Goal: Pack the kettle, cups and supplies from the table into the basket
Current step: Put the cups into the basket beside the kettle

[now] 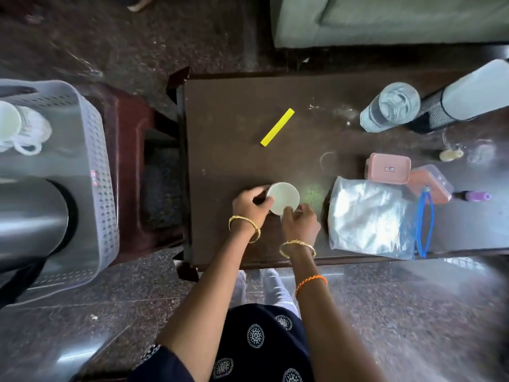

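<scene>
- The cup [283, 198] stands on the table [234, 119] near its front edge, mouth up.
- The left hand [252, 206] curls around the cup's left side, thumb on the rim; the handle is probably under this hand, but it is hidden.
- The right hand [300, 220] pinches the near rim with its fingertips. Two hands on one small cup suggests steadying for a lift.
- The basket [91, 150] sits on a red stool [132, 128], well apart to the left of the table, so each item needs a carry across the gap.
- The kettle [33, 216] already lies in the basket's near part; white cups [16, 125] occupy its far part. The heavy item is packed first, leaving the free space between them for lighter items.
- Still on the table: a yellow sachet [277, 127], a foil bag [369, 216], a pink box [387, 168], an orange box [431, 186], a blue cord [425, 224] and a bottle [389, 107].
- Judgement: packing is partly done; the cup is the item in hand.
- Risk: setting the cup against the other cups calls for a gentle placement.
</scene>
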Tool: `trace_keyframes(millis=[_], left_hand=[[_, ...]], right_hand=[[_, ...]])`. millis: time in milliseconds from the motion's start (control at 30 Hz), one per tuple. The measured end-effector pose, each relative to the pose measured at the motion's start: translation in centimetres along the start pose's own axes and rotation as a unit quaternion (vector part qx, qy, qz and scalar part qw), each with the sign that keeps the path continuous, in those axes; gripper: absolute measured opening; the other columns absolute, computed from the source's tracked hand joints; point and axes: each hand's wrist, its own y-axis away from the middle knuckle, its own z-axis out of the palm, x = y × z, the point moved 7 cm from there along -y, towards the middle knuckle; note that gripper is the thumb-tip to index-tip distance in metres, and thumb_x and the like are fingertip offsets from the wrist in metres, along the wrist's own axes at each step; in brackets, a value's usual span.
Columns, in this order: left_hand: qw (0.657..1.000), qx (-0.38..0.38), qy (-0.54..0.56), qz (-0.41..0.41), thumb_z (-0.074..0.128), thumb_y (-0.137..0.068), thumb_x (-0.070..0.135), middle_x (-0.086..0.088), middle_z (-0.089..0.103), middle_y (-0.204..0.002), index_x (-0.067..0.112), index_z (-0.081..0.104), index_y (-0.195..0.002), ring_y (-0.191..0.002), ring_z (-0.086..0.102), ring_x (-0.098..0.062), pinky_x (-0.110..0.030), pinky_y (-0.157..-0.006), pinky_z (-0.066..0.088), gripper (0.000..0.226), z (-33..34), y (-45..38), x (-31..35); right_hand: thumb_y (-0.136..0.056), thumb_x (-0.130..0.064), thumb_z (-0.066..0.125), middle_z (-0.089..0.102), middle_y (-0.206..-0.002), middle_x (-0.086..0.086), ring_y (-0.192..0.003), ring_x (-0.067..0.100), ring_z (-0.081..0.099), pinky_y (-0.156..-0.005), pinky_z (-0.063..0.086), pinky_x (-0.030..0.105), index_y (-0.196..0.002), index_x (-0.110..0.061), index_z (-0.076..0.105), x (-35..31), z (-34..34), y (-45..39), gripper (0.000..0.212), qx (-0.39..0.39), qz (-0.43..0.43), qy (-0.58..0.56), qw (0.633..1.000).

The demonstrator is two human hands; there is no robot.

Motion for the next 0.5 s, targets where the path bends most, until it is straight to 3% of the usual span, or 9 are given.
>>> trace_keyframes(millis=[67, 167, 267, 333, 400, 500], left_hand=[[1.0, 0.018, -0.005, 0.018, 0.067, -0.079, 0.017, -0.008, 0.072, -0.11, 0.014, 0.07, -0.11, -0.103, 0.065, -0.02, -0.026, -0.094, 0.05, 0.032, -0.9, 0.4, 0.2], [0.996, 0.051, 0.064, 0.024, 0.068, -0.079, 0.016, -0.011, 0.071, -0.107, 0.013, 0.071, -0.109, -0.098, 0.067, -0.024, -0.039, -0.089, 0.055, 0.03, -3.0, 1.0, 0.5], [0.979, 0.108, 0.17, 0.018, 0.072, -0.08, 0.023, -0.013, 0.07, -0.101, 0.013, 0.071, -0.106, -0.078, 0.069, -0.014, -0.038, -0.073, 0.061, 0.027, -6.5, 1.7, 1.1], [0.954, 0.157, 0.253, 0.014, 0.068, -0.084, 0.03, -0.008, 0.071, -0.088, 0.017, 0.073, -0.097, -0.064, 0.067, -0.006, -0.03, -0.06, 0.06, 0.019, -9.9, 1.9, 1.5], [0.917, 0.211, 0.339, 0.005, 0.059, -0.09, 0.032, -0.004, 0.069, -0.073, 0.017, 0.071, -0.089, -0.058, 0.065, -0.007, -0.025, -0.053, 0.056, 0.019, -13.6, 2.0, 1.5], [0.853, 0.293, 0.431, 0.019, 0.056, -0.092, 0.024, -0.001, 0.067, -0.071, 0.017, 0.066, -0.084, -0.062, 0.064, -0.01, -0.023, -0.053, 0.055, 0.014, -20.3, 2.6, 1.5]], right_hand=[[-0.085, -0.016, 0.052, 0.07, -0.082, 0.015, -0.083, 0.036, 0.061, -0.066, 0.037, 0.029, -0.09, -0.005, 0.062, -0.9, -0.2, 0.5, 0.016, 0.014, -0.014, 0.012, 1.0], [-0.085, -0.016, 0.05, 0.059, -0.062, 0.008, -0.068, 0.036, 0.053, -0.059, 0.033, 0.028, -0.072, -0.01, 0.054, -3.2, 0.0, 1.3, 0.015, 0.016, -0.056, 0.019, 0.998], [-0.084, -0.014, 0.05, 0.041, -0.048, -0.005, -0.057, 0.029, 0.039, -0.049, 0.027, 0.028, -0.056, -0.015, 0.04, -7.2, 0.7, 2.5, 0.03, 0.007, -0.121, 0.02, 0.992], [-0.085, -0.013, 0.051, 0.034, -0.046, -0.007, -0.056, 0.027, 0.035, -0.044, 0.02, 0.027, -0.052, -0.017, 0.033, -11.1, 1.8, 3.5, 0.038, -0.008, -0.175, 0.023, 0.984], [-0.085, -0.012, 0.051, 0.035, -0.048, -0.005, -0.058, 0.028, 0.035, -0.048, 0.016, 0.031, -0.057, -0.014, 0.038, -15.4, 3.4, 4.9, 0.032, -0.039, -0.229, 0.005, 0.973], [-0.087, -0.014, 0.051, 0.058, -0.066, 0.015, -0.067, 0.033, 0.046, -0.055, 0.021, 0.028, -0.069, -0.011, 0.053, -22.5, 6.6, 8.4, 0.018, -0.108, -0.318, -0.012, 0.942]])
